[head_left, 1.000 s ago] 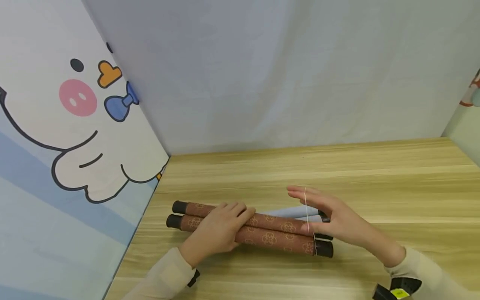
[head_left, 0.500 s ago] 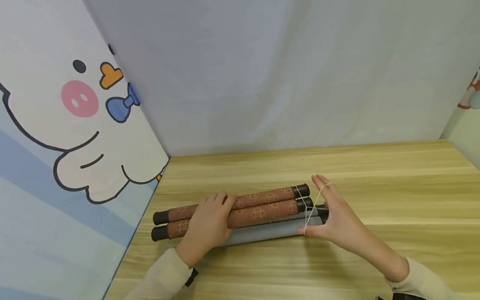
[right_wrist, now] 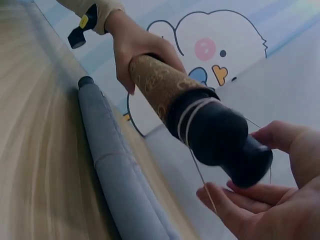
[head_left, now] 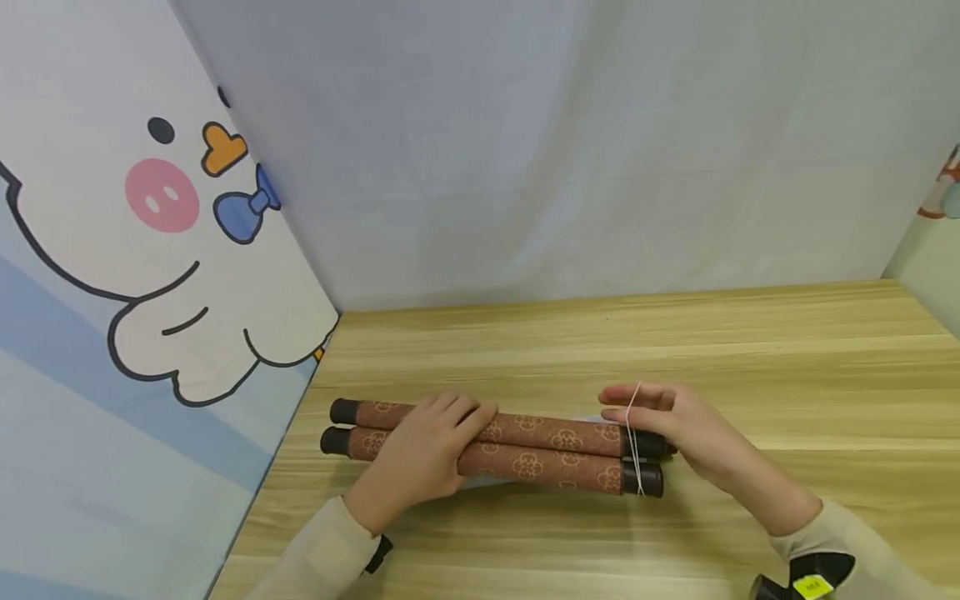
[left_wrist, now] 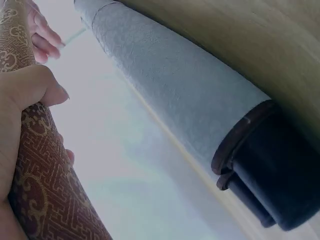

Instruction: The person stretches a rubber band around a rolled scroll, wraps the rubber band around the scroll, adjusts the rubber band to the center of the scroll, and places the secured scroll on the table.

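Observation:
In the head view my left hand (head_left: 423,454) grips a brown scroll (head_left: 528,462), two rolls side by side with gold flower patterns and black end knobs. A thin pale rubber band (head_left: 636,454) loops round the knobs at its right end. My right hand (head_left: 693,433) holds the band stretched, its thumb and fingers spread apart inside the loop. The right wrist view shows the band wound about the black knobs (right_wrist: 217,132) and running down to a fingertip. Below the brown scroll, a grey-blue scroll (left_wrist: 165,80) lies on the table, mostly covered in the head view.
The wood-grain table (head_left: 750,358) reaches back to a plain grey cloth backdrop (head_left: 525,167). At the left stands a panel (head_left: 247,292) with a cartoon bird. The grey-blue scroll has its own thin band (right_wrist: 112,157) round its middle.
The brown scroll's right end swung back, lifting away from the grey-blue scroll, then came forward over it again. My right hand pulled the band out, twisted it and brought it back round the knobs.

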### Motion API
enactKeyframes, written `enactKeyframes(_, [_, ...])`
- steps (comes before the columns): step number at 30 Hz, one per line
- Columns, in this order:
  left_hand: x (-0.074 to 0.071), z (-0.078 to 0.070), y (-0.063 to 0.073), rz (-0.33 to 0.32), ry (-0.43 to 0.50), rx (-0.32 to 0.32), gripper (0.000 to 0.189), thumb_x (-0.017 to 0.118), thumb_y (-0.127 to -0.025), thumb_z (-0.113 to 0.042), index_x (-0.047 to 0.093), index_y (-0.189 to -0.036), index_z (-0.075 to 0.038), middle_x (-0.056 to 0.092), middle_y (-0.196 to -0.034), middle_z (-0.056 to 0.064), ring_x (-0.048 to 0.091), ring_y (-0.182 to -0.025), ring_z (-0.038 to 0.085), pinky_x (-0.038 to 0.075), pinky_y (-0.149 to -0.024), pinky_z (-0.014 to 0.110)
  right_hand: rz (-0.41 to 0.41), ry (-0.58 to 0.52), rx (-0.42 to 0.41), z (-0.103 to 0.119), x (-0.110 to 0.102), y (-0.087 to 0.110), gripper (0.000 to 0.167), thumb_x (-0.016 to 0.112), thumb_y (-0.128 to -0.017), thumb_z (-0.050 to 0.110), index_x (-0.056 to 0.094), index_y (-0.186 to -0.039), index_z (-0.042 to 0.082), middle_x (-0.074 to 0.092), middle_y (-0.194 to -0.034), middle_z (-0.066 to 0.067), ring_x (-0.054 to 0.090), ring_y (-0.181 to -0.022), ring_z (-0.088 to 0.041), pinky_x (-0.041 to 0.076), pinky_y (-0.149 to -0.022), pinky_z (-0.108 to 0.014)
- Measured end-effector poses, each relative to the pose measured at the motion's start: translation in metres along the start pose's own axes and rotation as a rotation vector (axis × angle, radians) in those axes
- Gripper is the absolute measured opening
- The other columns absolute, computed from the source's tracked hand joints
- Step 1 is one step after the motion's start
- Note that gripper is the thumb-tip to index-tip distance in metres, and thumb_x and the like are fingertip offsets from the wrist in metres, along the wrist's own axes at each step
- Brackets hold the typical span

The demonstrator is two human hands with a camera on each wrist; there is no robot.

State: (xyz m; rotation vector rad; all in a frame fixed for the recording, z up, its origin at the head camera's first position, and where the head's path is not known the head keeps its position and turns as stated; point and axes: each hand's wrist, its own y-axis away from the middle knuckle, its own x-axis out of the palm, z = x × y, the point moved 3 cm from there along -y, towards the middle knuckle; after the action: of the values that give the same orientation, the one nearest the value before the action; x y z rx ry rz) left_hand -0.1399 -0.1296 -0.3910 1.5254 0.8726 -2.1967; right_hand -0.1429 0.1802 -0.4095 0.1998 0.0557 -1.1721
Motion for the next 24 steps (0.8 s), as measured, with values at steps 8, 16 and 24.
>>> enactKeyframes(8, [-0.002, 0.003, 0.004, 0.016, 0.053, -0.004, 0.076, 0.091, -0.065, -0.035, 0.056, -0.131, -0.019, 0.061, -0.111, -0.001, 0.06, -0.101, 0.019, 0.054, -0.089, 0.039, -0.264, -0.187, -0.235, -0.01, -0.039, -0.005, 0.024, 0.056, -0.101, 0.02, 0.07, -0.104, 0.001, 0.077, -0.094, 0.007, 0.074, -0.086, -0.007, 0.06, -0.078, -0.024])
enactKeyframes(16, [0.004, 0.006, 0.007, 0.044, 0.036, -0.038, 0.077, 0.091, -0.065, -0.037, 0.058, -0.132, -0.018, 0.062, -0.109, -0.001, 0.061, -0.101, 0.019, 0.054, -0.09, 0.039, -0.306, 0.073, -0.357, -0.004, -0.037, 0.003, 0.023, 0.057, -0.1, 0.013, 0.066, -0.108, -0.007, 0.075, -0.096, 0.008, 0.072, -0.086, -0.006, 0.06, -0.074, -0.025])
enactKeyframes(24, [0.004, 0.006, 0.006, 0.056, 0.044, -0.035, 0.079, 0.092, -0.064, -0.038, 0.057, -0.132, -0.018, 0.062, -0.109, -0.001, 0.061, -0.1, 0.018, 0.054, -0.089, 0.038, -0.281, 0.185, -0.425, 0.001, -0.028, 0.005, 0.015, 0.06, -0.097, 0.004, 0.068, -0.105, -0.005, 0.072, -0.096, 0.016, 0.07, -0.086, -0.004, 0.06, -0.073, -0.025])
